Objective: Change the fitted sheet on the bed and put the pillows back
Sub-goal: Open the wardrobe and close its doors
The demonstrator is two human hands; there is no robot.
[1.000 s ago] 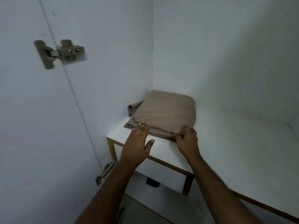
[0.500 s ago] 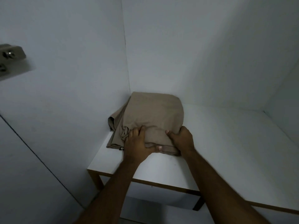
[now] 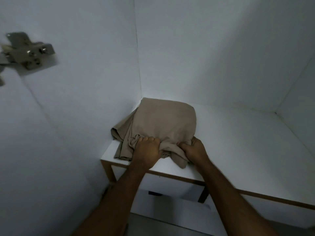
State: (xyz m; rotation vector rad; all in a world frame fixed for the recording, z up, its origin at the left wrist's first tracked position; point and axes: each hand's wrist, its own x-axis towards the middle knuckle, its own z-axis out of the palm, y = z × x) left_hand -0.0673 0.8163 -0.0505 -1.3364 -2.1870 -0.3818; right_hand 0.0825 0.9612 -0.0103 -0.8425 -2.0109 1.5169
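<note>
Gripping the near edge of the folded beige sheet (image 3: 162, 123), both hands bunch the fabric: left hand (image 3: 147, 151) at lower centre of the frame, fingers curled into the cloth, right hand (image 3: 194, 150) just right of it, fist closed on a fold that hangs toward the shelf's front edge. Sheet lies on a white shelf (image 3: 247, 142), pushed into its back-left corner against the white walls. Metal hinge (image 3: 29, 51) at upper left, blurred.

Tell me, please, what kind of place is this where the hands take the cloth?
Probably the inside of a wardrobe or cupboard: a door hinge on the side panel, a white shelf, and folded tan sheet stored in its corner.
</note>
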